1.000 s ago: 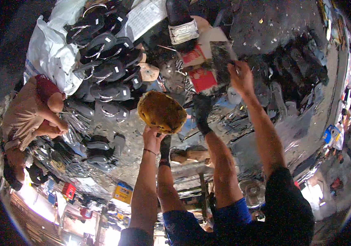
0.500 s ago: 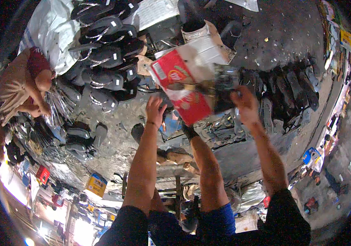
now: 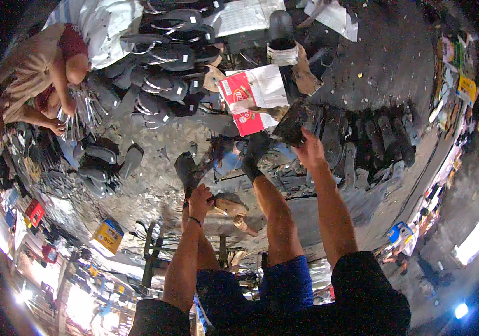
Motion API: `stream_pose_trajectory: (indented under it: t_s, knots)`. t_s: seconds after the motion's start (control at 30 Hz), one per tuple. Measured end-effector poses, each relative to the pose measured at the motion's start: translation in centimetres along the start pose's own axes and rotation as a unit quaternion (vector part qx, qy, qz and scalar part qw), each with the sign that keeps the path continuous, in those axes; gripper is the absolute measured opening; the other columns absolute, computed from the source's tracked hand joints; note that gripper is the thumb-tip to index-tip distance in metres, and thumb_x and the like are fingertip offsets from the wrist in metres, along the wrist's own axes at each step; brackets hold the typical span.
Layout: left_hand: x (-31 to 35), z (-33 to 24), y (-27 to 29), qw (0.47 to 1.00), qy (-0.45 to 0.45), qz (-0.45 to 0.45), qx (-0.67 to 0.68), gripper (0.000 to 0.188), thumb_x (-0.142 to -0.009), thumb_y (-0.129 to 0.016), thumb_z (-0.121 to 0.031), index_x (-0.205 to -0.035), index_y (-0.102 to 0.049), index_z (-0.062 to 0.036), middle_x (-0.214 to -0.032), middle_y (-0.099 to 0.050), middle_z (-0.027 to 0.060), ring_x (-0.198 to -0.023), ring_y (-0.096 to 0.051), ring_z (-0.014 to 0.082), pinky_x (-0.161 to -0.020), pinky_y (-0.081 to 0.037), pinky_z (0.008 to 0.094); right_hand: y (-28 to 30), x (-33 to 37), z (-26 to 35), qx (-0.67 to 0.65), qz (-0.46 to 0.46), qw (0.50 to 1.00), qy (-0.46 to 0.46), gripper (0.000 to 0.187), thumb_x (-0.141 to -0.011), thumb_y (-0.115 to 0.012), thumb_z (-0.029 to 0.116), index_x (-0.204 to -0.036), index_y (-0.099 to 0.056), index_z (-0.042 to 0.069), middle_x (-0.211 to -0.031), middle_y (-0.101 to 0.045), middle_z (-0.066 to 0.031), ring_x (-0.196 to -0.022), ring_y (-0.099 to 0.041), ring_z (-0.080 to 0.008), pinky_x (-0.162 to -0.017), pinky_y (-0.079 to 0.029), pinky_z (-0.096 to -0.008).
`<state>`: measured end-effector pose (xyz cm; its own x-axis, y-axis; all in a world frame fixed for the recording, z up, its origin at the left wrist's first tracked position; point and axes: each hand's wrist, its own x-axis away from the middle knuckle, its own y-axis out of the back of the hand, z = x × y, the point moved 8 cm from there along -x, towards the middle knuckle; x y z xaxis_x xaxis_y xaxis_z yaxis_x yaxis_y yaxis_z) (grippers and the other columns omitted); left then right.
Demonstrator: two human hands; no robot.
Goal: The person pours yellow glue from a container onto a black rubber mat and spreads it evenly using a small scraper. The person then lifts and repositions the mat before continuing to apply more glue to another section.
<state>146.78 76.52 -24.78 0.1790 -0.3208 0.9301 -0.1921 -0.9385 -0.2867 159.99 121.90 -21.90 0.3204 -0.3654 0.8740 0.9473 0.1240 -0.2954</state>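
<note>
My right hand (image 3: 310,150) grips the near edge of a dark, grimy rectangular container (image 3: 293,124), tilted beside a red and white cardboard piece (image 3: 240,101). A brown stick-like thing (image 3: 270,111) lies across the cardboard and reaches toward the container. Lower and to the left, my left hand (image 3: 200,201) is closed next to my left shin. Something small and dark shows at its fingers, too unclear to name. One dark-clad foot (image 3: 255,154) of mine rests just below the cardboard.
Rows of black sandals (image 3: 164,84) lie at the upper left. Dark soles (image 3: 382,137) line the right side. A seated person (image 3: 43,84) works at the left among thin strips. A yellow and blue box (image 3: 106,237) stands lower left; white sheets (image 3: 333,19) lie at the top.
My left hand has drawn back from beside the cardboard to my left shin and closed. The cardboard is flatter and farther off. My right hand still holds the dark container, now tilted.
</note>
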Motion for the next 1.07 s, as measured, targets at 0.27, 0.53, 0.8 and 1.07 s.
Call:
stream_pose_trajectory:
  t_s: [0.27,0.53,0.8,1.07]
  knots:
    - [2.8,-9.3,-15.6,0.865,-0.202,-0.044,-0.457,0.029,-0.094,-0.060,-0.023,-0.116,-0.060,-0.0040,-0.102,-0.069,0.0072,-0.095,-0.065,0.0187,-0.080,-0.053,0.0319,-4.4,3.0,2.3,-0.018,0.048,0.999,-0.011,0.030,-0.092,-0.059,0.028,-0.116,-0.060,0.011,-0.111,-0.065,-0.0031,-0.099,-0.060,-0.0206,-0.086,-0.045,-0.0380]
    - [1.0,-9.7,-18.9,0.974,-0.137,-0.050,-0.174,0.040,-0.093,-0.064,-0.026,-0.125,-0.055,-0.0049,-0.107,-0.066,0.0074,-0.096,-0.063,0.0154,-0.076,-0.054,0.0309,-1.4,2.9,3.6,0.321,-0.053,0.931,0.166,0.041,-0.088,-0.070,0.031,-0.120,-0.057,0.009,-0.106,-0.063,-0.0029,-0.095,-0.058,-0.0193,-0.084,-0.048,-0.0377]
    - [10.9,-4.5,-2.0,0.975,-0.176,-0.131,-0.041,0.037,-0.092,-0.064,-0.021,-0.125,-0.056,-0.0053,-0.108,-0.065,0.0050,-0.091,-0.062,0.0137,-0.072,-0.052,0.0282,-15.7,10.7,-0.4,0.267,-0.068,0.958,0.074,0.038,-0.091,-0.067,0.026,-0.120,-0.050,0.008,-0.108,-0.056,-0.0036,-0.088,-0.054,-0.0157,-0.079,-0.053,-0.0404]
    - [18.3,-4.8,12.6,0.867,-0.178,-0.312,-0.344,0.030,-0.085,-0.064,-0.022,-0.113,-0.063,-0.0112,-0.106,-0.067,0.0086,-0.102,-0.063,0.0203,-0.084,-0.052,0.0343,-28.0,15.9,-17.8,0.404,0.042,0.914,-0.017,0.042,-0.084,-0.069,0.013,-0.121,-0.050,0.008,-0.091,-0.057,-0.0035,-0.070,-0.054,-0.0142,-0.064,-0.053,-0.0354]
